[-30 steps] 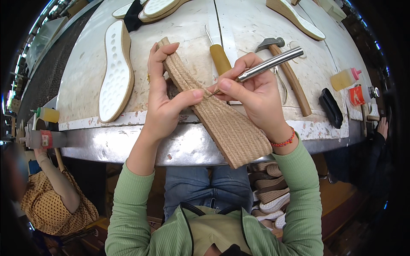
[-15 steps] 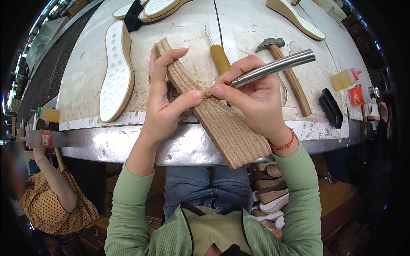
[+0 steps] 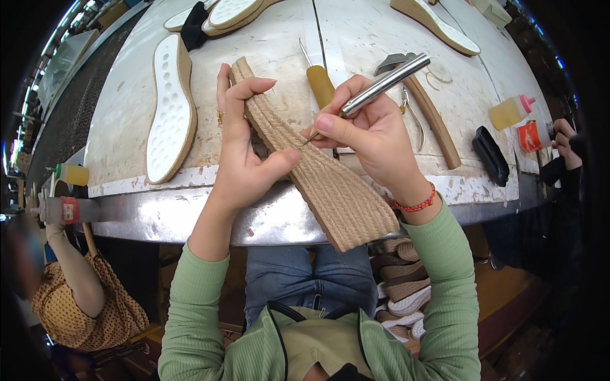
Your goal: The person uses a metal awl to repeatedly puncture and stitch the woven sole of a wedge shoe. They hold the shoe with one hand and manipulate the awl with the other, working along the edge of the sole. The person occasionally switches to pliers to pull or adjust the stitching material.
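A wedge shoe sole (image 3: 346,197) wrapped in braided tan rope slants across the near table edge, its wide end toward me. My left hand (image 3: 244,162) is closed round its narrower part, thumb pressed on the braid and index finger over the far side. In my right hand (image 3: 378,143) is an awl (image 3: 386,86) with a shiny metal handle, held like a pen. The awl's thin tip touches the braid just beside my left thumb. Beyond my right hand lie a yellow-handled hook tool (image 3: 320,86) and a hammer (image 3: 435,117), whose head is partly covered by the awl.
A white-topped wedge sole (image 3: 170,111) lies at left, with more soles at the far edge. On the right are small nippers (image 3: 416,124), a pink-capped bottle (image 3: 510,113) and a black tray (image 3: 490,155). Co-workers sit at both sides; one's hand (image 3: 567,145) shows at far right.
My right hand has drawn slightly back from my left thumb, baring the awl's tip. Its handle has swung left and steeper. The co-worker's hand at far right has come to the bottle there.
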`<state>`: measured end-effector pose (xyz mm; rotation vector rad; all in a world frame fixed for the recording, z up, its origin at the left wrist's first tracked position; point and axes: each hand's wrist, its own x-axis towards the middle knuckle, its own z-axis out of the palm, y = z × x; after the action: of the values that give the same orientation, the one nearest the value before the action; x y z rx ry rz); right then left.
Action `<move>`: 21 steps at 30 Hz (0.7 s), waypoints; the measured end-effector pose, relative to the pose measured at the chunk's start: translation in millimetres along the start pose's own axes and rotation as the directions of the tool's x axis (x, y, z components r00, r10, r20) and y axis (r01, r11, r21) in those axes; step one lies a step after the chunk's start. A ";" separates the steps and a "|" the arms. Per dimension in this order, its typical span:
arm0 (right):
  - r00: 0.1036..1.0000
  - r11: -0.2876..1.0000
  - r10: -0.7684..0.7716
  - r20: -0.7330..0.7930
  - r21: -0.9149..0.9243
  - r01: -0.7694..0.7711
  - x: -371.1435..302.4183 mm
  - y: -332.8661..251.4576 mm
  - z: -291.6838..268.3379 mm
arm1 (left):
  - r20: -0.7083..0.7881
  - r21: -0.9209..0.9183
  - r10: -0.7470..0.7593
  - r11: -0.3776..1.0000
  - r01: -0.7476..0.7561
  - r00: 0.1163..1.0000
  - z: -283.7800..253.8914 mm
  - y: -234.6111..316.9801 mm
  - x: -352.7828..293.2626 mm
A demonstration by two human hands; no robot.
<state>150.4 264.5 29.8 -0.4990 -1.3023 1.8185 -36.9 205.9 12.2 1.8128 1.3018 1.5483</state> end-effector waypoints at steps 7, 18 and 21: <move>0.993 0.989 -0.119 0.028 -0.080 0.121 -1.9 1.4 2.9 | 0.003 -0.012 -0.010 1.000 0.010 1.000 0.1 0.4 -0.8; 0.998 0.997 -0.068 -0.003 -0.045 0.068 -3.6 -0.7 4.4 | 0.023 -0.021 -0.076 0.997 0.077 0.997 -0.4 1.7 -1.6; 0.996 0.994 -0.088 0.003 -0.063 0.088 -4.2 0.3 4.3 | 0.007 0.018 -0.016 1.000 0.015 1.000 -0.1 1.4 -0.2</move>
<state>149.7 258.5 30.5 -0.4689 -1.3644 1.7094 -36.4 205.0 13.3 1.8135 1.3279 1.5252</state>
